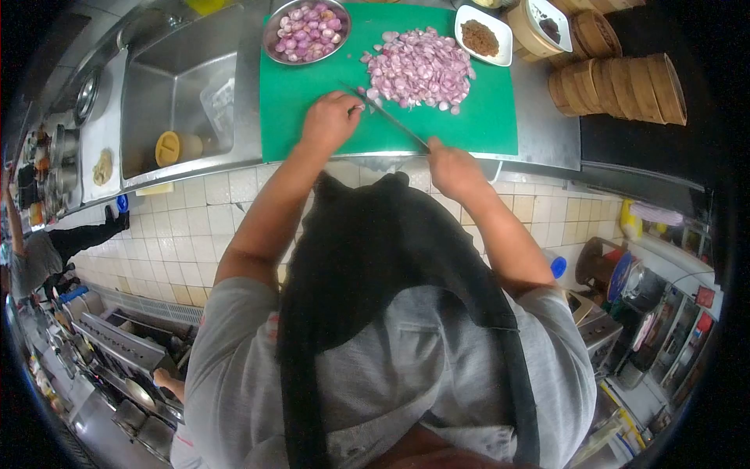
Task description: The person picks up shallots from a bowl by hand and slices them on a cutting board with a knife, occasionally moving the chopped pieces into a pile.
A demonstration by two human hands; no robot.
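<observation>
My right hand [457, 170] is closed round the handle of a knife [397, 123], whose blade slants up and left over the green cutting board [285, 105]. Near the blade's tip, my left hand [332, 121] has its fingers pressed together on the board, holding a small shallot piece [361, 106] at the fingertips. Sliced shallots [422, 69] lie in a wide pile beyond the knife. At the board's far left edge stands a metal bowl [344, 43] of whole peeled shallots [306, 33].
A sink [180, 86] with a yellow-lidded container [168, 148] is on the left. White dishes of brown [504, 56] and dark food [551, 12] stand at the far right, beside bamboo steamers [617, 90]. Another person [35, 262] is at the far left.
</observation>
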